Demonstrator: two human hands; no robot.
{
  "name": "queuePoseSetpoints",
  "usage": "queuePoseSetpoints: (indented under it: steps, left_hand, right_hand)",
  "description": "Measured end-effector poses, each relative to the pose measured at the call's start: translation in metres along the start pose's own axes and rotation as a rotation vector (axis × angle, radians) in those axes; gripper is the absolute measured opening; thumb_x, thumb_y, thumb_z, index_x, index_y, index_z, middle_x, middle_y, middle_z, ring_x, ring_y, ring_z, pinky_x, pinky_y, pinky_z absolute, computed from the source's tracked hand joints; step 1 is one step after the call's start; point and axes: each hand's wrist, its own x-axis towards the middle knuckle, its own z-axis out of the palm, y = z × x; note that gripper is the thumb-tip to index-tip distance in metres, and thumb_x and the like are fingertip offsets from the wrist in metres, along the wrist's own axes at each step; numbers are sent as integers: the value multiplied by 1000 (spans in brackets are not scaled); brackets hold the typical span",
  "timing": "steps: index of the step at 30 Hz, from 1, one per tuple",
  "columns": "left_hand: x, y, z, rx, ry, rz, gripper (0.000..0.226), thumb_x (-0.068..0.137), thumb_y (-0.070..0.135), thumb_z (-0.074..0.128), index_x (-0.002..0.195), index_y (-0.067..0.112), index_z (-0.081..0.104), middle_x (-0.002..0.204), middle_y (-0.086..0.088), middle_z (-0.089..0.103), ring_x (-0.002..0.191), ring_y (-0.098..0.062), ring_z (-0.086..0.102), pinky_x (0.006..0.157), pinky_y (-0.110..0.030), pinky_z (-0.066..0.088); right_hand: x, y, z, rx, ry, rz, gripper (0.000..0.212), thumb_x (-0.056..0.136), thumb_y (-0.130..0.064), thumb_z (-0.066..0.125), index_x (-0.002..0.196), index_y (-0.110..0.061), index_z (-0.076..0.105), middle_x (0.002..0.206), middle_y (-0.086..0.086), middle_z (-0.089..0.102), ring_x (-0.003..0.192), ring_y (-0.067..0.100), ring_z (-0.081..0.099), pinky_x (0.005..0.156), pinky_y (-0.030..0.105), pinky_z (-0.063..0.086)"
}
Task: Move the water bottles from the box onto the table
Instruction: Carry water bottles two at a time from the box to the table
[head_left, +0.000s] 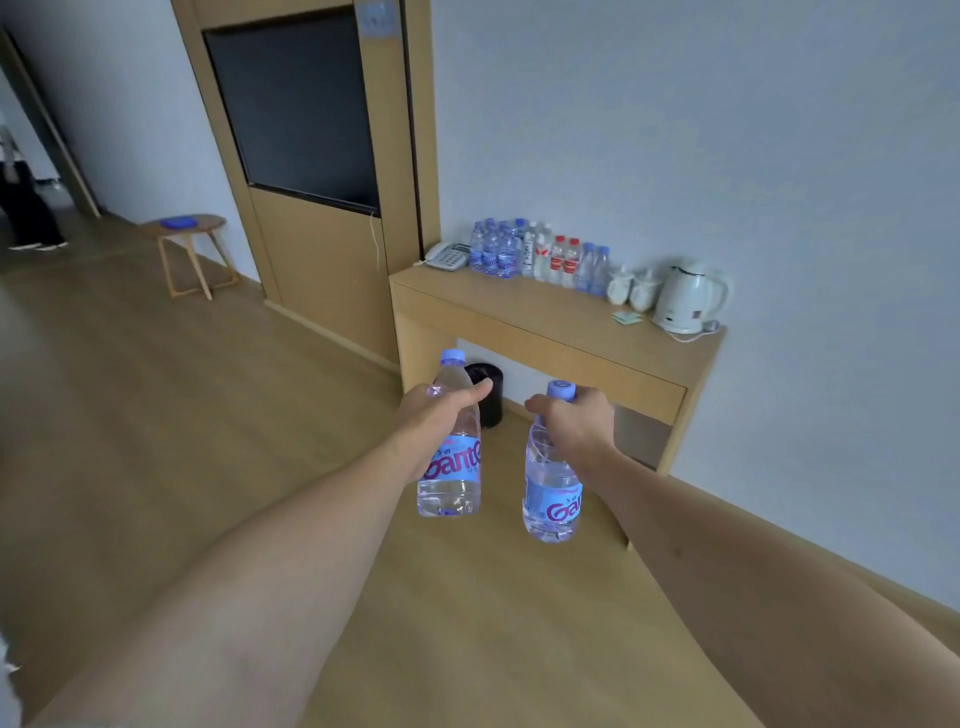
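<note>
My left hand (436, 415) grips a clear water bottle (451, 467) with a blue cap and a blue-and-pink label, held upright by its upper body. My right hand (574, 421) holds a second, matching bottle (550, 499) near its neck. Both bottles hang in the air over the wooden floor, short of the wooden wall table (519, 312). Several more water bottles (540, 254) stand in a row at the back of that table. No box is in view.
On the table sit a telephone (448, 255), two white cups (631, 288) and a white kettle (683, 299). A black bin (488, 392) stands under it. A TV cabinet (311, 156) is at left, a small stool (189, 249) beyond, and a person's legs (26, 208) at far left.
</note>
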Motion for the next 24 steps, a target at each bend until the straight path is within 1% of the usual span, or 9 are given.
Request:
queuePoseSetpoints:
  steps: [3, 6, 8, 11, 14, 16, 19, 22, 24]
  left_hand:
    - [57, 0, -10, -58, -5, -40, 84, 45, 65, 96, 105, 15, 65, 81, -11, 78, 69, -32, 77, 68, -48, 65]
    - [112, 4, -18, -34, -27, -37, 76, 51, 61, 93, 105, 16, 65, 82, -10, 79, 72, -33, 78, 75, -52, 65]
    - [162, 9, -27, -16, -37, -28, 68, 56, 57, 92, 103, 16, 65, 78, -7, 79, 69, -30, 77, 71, -46, 65]
    - [234, 27, -42, 1, -71, -38, 59, 62, 52, 90, 102, 16, 67, 75, -5, 78, 62, -27, 76, 60, -34, 60]
    - [297, 54, -56, 56, -113, -53, 56, 64, 49, 89, 104, 16, 66, 77, -6, 79, 62, -26, 76, 57, -33, 59]
    - [338, 75, -62, 95, -154, -43, 55, 65, 47, 88, 105, 15, 67, 79, -7, 79, 65, -26, 76, 61, -36, 61]
    - [393, 96, -61, 138, -172, -32, 50, 66, 42, 86, 103, 15, 68, 77, -6, 79, 66, -27, 75, 72, -44, 65]
    - [439, 103, -56, 150, -196, -44, 48, 66, 42, 86, 101, 16, 68, 76, -4, 79, 63, -25, 75, 65, -37, 62]
    - [471, 105, -51, 177, -211, -48, 53, 64, 47, 85, 104, 17, 66, 77, -3, 79, 67, -25, 76, 71, -39, 63]
  right_hand:
    - [49, 2, 38, -23, -1, 21, 20, 74, -29, 75, 72, -12, 64, 69, 8, 68, 65, 28, 67, 69, 40, 59]
    - [93, 2, 69, -34, 4, 39, 18, 74, -28, 76, 71, -14, 64, 69, 8, 68, 66, 29, 68, 70, 40, 59]
    - [131, 0, 95, -33, 27, 47, 18, 72, -29, 75, 69, -16, 63, 69, 7, 68, 68, 30, 69, 69, 40, 59]
    - [187, -12, 131, -30, 61, 67, 20, 71, -26, 74, 68, -13, 60, 65, 6, 64, 63, 28, 64, 65, 38, 54]
    - [237, -29, 158, -29, 108, 98, 19, 72, -25, 74, 68, -13, 59, 64, 6, 62, 63, 27, 63, 67, 38, 53]
    - [268, -40, 173, -27, 141, 113, 19, 73, -26, 73, 69, -13, 60, 65, 6, 63, 63, 27, 62, 67, 37, 52]
    - [309, -46, 193, -50, 195, 114, 22, 75, -28, 74, 71, -10, 62, 65, 4, 63, 61, 24, 58, 63, 33, 49]
    - [346, -44, 210, -48, 217, 140, 22, 76, -26, 75, 68, -11, 61, 64, 4, 60, 60, 24, 55, 62, 32, 47]
    - [375, -41, 218, -48, 225, 165, 23, 75, -26, 75, 68, -10, 61, 65, 4, 61, 61, 24, 56, 63, 33, 49]
